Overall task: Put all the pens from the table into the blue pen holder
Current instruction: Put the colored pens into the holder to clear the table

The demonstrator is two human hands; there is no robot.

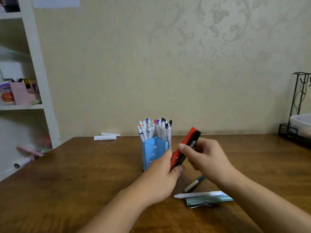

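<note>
The blue pen holder (151,149) stands at the middle of the wooden table, packed with several white pens (155,129). Just right of it, both hands hold a red marker (185,143) and a black marker (195,137) side by side, tilted up to the right. My left hand (161,179) grips their lower ends; my right hand (207,155) pinches them higher up. On the table below my right arm lie a silver and blue pen (193,184), a white pen (198,194) and a teal pen with a metal clip (207,200).
Two rolled white papers (106,136) lie at the table's far edge by the wall. A black wire rack with a white bin (299,126) stands at the far right. White shelves (25,81) with clutter stand to the left, beyond the table's left edge.
</note>
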